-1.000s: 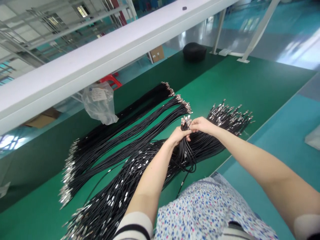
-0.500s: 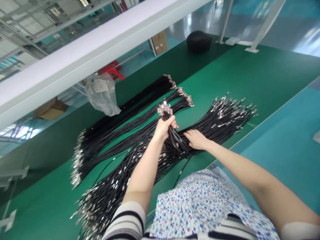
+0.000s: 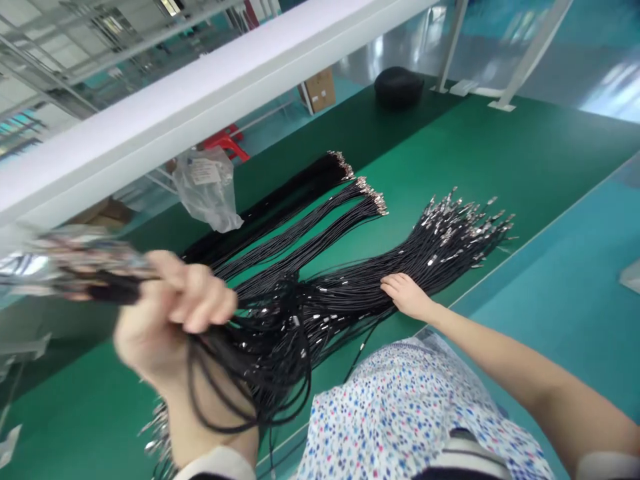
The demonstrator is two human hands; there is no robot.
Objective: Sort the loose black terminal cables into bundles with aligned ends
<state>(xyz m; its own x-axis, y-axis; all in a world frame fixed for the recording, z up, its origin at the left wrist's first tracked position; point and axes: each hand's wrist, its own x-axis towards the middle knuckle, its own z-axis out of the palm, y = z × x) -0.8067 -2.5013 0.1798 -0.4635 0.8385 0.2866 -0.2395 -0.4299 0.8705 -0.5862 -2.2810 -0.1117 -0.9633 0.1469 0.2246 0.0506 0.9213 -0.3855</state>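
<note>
Free to pass over green surface (image 3: 450,157) between cable pile (image 3: 357,285) and black pouch (image 3: 399,88). Blocked along far side by raised white shelf (image 3: 210,100) and plastic bag (image 3: 207,190).

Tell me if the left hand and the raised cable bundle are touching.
Touching. The head view shows the left hand, though blurred, with its fingers curled around the raised cable bundle.

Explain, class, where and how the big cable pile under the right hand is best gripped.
Probably around the narrower stretch of the cable pile beside the right hand, coming from the near edge, by the speckled garment. There the cables run close and nearly parallel; farther right, the metal tips fan out, so a grip there may miss some.
</note>
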